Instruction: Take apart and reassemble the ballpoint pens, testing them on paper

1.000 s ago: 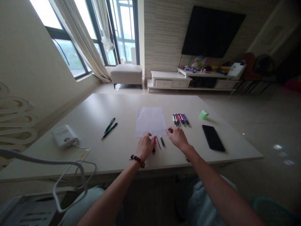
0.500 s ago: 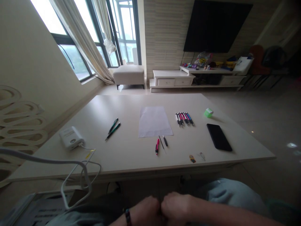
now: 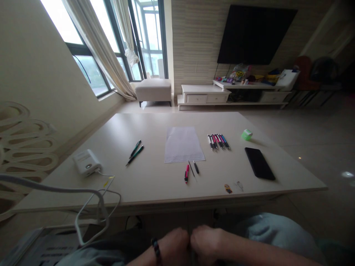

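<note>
My left hand (image 3: pixel 175 242), with a dark bead bracelet (image 3: pixel 155 249) on its wrist, is curled closed below the table's near edge. My right hand (image 3: pixel 204 241) is closed in the same way right beside it, knuckles almost touching. No object shows in either hand; the fingertips are turned under. Nearest on the table (image 3: pixel 155 181) lie a pink pen barrel (image 3: pixel 186 173), a thin dark refill (image 3: pixel 191 170) and a short black pen part (image 3: pixel 196 167). Just behind them is a white sheet of paper (image 3: pixel 183 144).
Two green pens (image 3: pixel 135 154) lie left of the paper, and a row of several pens (image 3: pixel 219 142) to its right. Farther right are a green box (image 3: pixel 246 135) and a black phone (image 3: pixel 259 163). Stickers (image 3: pixel 228 188) lie near the front edge. A white power bank (image 3: pixel 87 162) trails a cable (image 3: pixel 104 212).
The whole view has shifted slightly down and to the right. Both hands stay closed side by side, and the things on the table keep their places.
</note>
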`<state>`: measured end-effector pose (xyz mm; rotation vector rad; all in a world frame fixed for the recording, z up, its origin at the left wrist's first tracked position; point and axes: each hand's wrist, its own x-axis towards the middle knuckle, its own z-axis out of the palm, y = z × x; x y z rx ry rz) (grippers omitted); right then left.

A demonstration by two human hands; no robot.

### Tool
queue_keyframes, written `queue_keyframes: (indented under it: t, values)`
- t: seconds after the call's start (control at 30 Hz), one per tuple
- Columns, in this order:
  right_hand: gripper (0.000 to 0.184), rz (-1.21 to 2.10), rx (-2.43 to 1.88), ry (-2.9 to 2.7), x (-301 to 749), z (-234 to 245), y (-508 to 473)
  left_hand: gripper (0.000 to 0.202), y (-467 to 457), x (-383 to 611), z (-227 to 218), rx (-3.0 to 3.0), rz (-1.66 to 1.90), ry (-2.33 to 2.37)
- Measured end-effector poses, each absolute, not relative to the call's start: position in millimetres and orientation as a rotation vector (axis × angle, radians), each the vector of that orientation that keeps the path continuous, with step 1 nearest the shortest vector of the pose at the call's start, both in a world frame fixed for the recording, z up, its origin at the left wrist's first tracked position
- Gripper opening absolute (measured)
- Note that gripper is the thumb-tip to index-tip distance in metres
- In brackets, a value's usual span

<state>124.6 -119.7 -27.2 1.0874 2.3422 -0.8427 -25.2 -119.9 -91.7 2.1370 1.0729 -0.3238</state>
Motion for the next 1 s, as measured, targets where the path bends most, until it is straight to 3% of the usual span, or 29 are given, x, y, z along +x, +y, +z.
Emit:
queue_keyframes:
  t: [0.13,0.23,0.47,0.73,1.0]
  values:
    - [0.026,-0.733,1.220,2.466,132,-12,-72,0.026,-73,-22,-21,2.192,-0.003,1.116]
    - [0.031,-0.742,1.496,2.528,156,18,-43,0.029,-44,-15,5,2.230,0.153,1.295]
    - [0.030,-0.515,1.966,2.368,154,33,0,0.027,2,13,-5,2.249,0.290,1.754]
    - [0.029,-0.389,2.075,2.338,132,19,17,0.021,11,-4,-7,2.220,0.280,1.854]
    - [0.031,-0.339,2.072,2.296,117,3,24,0.010,-14,-47,6,2.081,0.541,1.900]
